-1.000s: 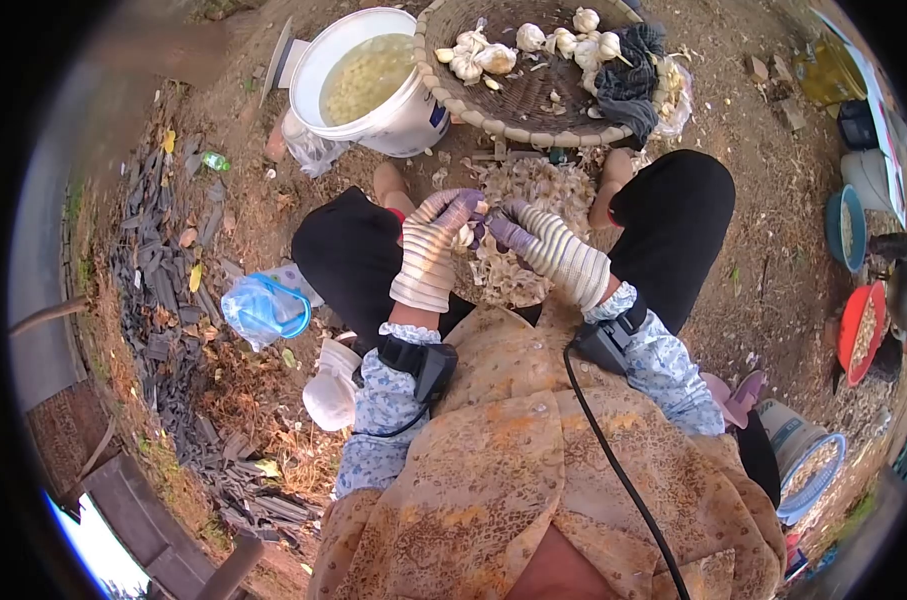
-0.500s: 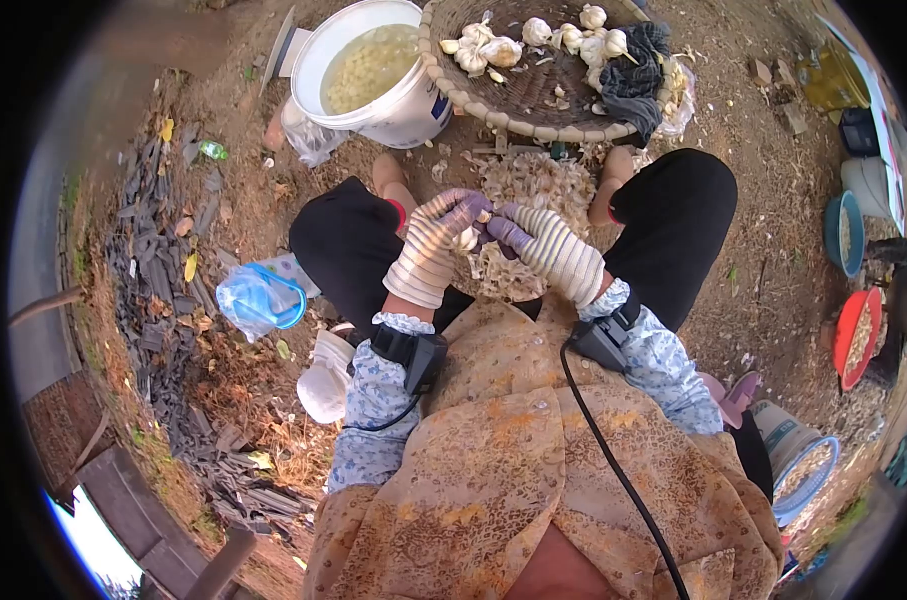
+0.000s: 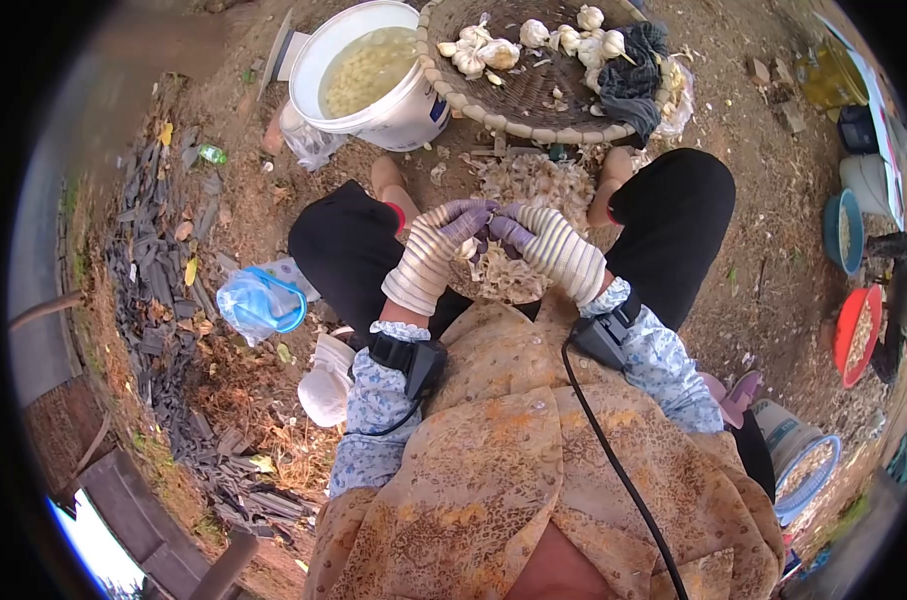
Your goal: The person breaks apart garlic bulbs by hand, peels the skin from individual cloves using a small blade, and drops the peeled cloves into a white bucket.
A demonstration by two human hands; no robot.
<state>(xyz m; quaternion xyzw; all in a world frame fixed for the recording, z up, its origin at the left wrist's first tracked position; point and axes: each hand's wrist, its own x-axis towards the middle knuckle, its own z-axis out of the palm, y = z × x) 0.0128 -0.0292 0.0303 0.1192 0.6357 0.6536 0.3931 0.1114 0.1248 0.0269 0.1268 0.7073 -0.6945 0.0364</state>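
Note:
Both hands meet above my lap in striped knit gloves with purple fingertips. My left hand (image 3: 435, 248) is closed, with pale garlic (image 3: 468, 248) showing below its fingers. Against those fingertips press the pinched fingers of my right hand (image 3: 555, 248); the clove between them is mostly covered by the gloves. Under and beyond the hands, a heap of papery garlic skins (image 3: 533, 185) lies on the ground between my feet. A woven basket (image 3: 503, 122) ahead holds garlic bulbs (image 3: 493, 52) and a dark cloth (image 3: 633, 75).
Left of the basket stands a white bucket (image 3: 398, 125) with peeled cloves in water. A bagged blue container (image 3: 263, 303) sits at my left. To the right are a teal basin (image 3: 841, 235), a red basin (image 3: 841, 340) and a blue-rimmed basket (image 3: 808, 480).
My fingertips have closed in over the clove, which showed between them before and is now mostly hidden. Both hands stay in nearly the same place.

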